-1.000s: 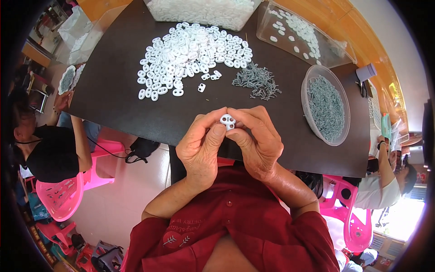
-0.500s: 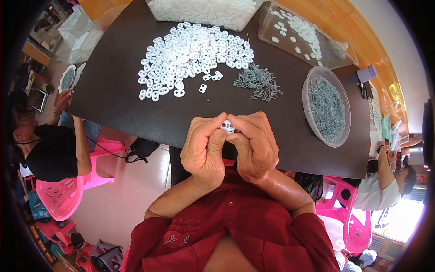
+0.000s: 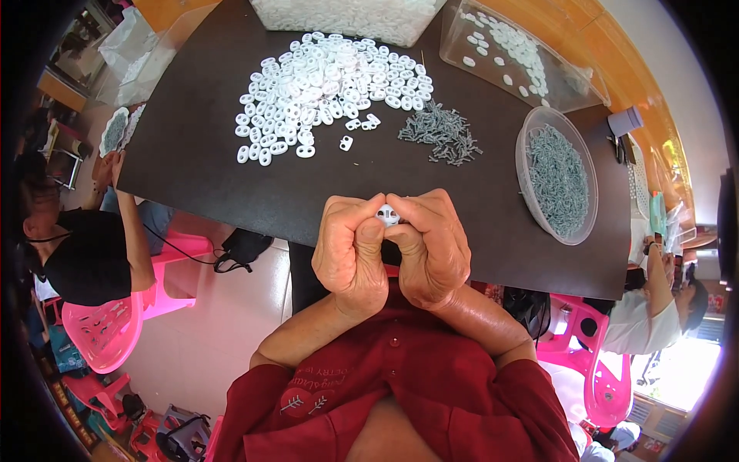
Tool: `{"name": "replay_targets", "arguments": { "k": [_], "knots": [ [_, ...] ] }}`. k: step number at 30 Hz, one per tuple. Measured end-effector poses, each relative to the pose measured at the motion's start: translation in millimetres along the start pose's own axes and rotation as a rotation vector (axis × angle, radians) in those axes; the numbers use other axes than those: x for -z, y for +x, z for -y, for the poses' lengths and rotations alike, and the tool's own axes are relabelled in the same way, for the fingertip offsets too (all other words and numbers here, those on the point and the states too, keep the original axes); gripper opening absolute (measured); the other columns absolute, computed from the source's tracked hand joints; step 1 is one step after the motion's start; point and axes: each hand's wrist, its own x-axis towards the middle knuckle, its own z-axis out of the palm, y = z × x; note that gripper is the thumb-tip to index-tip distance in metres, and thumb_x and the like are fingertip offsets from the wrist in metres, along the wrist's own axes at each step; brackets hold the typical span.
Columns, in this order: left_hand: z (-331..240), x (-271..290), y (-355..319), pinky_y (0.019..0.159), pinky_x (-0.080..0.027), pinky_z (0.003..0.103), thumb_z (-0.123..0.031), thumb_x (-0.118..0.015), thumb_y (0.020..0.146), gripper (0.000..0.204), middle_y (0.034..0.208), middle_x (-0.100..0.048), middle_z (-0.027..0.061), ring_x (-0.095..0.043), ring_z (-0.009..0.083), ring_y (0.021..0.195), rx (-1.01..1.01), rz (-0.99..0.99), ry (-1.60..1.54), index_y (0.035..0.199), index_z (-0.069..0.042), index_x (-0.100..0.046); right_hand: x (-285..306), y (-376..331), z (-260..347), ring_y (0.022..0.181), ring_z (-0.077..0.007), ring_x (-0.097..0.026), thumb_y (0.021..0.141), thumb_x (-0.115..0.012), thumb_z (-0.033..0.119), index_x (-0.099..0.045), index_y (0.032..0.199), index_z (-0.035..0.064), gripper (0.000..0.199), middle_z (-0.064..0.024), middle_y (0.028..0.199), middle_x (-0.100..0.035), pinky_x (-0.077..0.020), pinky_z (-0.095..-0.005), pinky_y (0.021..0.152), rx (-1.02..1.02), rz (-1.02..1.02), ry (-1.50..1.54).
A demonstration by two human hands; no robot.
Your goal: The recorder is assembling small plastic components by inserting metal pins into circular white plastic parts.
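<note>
lettering (image 3: 327, 379) on the red shirt (image 3: 454, 369)

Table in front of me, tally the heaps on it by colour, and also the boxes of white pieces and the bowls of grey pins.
White heap: 1
Grey heap: 1
Boxes: 2 (far box, cut off by the picture's edge, and right box)
Bowl: 1
Total: 5

Left hand (image 3: 350, 250), right hand (image 3: 431, 250) pinch white piece (image 3: 389, 219), apparently holed.
</note>
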Motion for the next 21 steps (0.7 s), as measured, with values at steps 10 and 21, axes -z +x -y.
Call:
{"name": "replay_targets", "arguments": {
  "k": [10,21],
  "knots": [
    [-3.2,-0.5,2.4,0.059,-0.044,0.028,-0.008,-0.057,0.091,0.016,0.078,-0.058,0.0116,-0.054,0.0205,0.068,-0.061,-0.012,0.055,0.098,0.006,-0.059,2.7,-0.1,3.7,0.066,-0.0212,-0.055,0.076,-0.066,-0.006,-0.061,0.098,-0.0025,0.023,-0.0114,0.083,-0.062,-0.0446,-0.0284,0.057,0.018,0.007,-0.030],
    [20.8,50.8,87.9,0.062,-0.042,0.033,0.002,-0.067,0.074,0.018,0.073,-0.055,0.0070,-0.052,0.0240,0.069,-0.235,0.249,0.638,0.091,-0.004,-0.064,121.8,147.6,-67.7,0.084,-0.0125,-0.061,0.085,-0.062,0.005,-0.064,0.103,-0.0030,0.020,-0.0066,0.094,-0.065,-0.0488,-0.0250,0.076,-0.148,-0.189,-0.397]
  ]
}}
